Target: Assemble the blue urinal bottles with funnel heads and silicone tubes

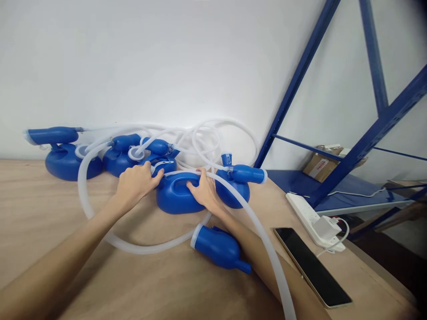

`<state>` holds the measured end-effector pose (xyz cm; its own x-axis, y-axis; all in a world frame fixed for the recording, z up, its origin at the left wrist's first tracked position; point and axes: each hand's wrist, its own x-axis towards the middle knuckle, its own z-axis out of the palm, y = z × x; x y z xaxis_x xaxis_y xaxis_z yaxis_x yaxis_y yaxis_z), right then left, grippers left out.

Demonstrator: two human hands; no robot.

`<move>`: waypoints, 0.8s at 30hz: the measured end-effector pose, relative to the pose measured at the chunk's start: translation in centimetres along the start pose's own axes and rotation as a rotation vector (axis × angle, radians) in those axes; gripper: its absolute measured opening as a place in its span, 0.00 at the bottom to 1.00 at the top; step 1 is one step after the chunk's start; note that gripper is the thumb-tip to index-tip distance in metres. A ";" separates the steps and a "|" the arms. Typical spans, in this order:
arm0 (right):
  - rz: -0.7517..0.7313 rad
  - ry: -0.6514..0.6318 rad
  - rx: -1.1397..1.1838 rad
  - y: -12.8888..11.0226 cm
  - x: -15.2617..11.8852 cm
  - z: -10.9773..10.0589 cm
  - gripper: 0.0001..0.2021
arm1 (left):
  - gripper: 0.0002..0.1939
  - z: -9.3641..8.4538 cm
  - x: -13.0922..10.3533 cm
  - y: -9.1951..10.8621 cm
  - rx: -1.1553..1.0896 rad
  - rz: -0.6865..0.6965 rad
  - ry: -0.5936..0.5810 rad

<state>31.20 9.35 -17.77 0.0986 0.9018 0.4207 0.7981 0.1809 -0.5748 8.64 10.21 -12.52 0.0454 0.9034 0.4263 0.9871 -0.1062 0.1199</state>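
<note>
1. White wall (167, 66) fills the back, and brown table (66, 249) spreads out beneath it, with a blue shelf frame (300, 66) slanting up on the right.
2. Centre stage, the front bottle (176, 198), blue and rounded, sits on the table between the two hands!
3. Left hand (138, 180) is in tight at the bottle's left end, thumb and fingers pinching the pale cap (163, 164) there.
4. Over on the other side, the right hand (203, 191) grips the bottle's top and right side, thumb at the handle opening.
5. Behind them, it's a crowded line-up: three blue bottles (73, 166) toward the left, and another blue bottle (235, 195) just right of the right hand, a blue funnel piece (248, 174) sticking out at its top.
6. Clear hoses (207, 138) tangle against the wall; one thick hose (143, 249) sweeps a big loop across the near table, and another length crosses over the right forearm.
7. Down in front, a loose blue funnel (218, 246) lies on its side, close against that forearm.
8. Far right, a dark-screened phone (312, 266) lies flat beside a white power strip (308, 218) with a charger (327, 227) plugged in.
</note>
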 end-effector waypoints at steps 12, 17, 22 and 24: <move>-0.066 0.002 -0.003 0.1 -0.2 -0.6 0.26 | 0.28 2.4 1.7 -4.2 -0.269 0.343 0.023; -0.088 0.000 0.010 0.6 0.0 -0.3 0.27 | 0.41 2.9 0.8 -4.3 -0.401 0.333 0.081; -0.060 0.012 -0.001 1.1 0.2 0.2 0.25 | 0.45 3.1 -0.4 -3.4 -0.458 0.202 0.148; -0.075 0.041 -0.010 1.1 0.3 0.5 0.25 | 0.41 3.2 -0.7 -3.0 -0.439 0.168 0.157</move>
<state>31.82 9.99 -18.64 0.0627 0.8690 0.4909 0.8103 0.2428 -0.5334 6.17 11.22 -15.99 0.1411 0.7891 0.5979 0.8089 -0.4401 0.3899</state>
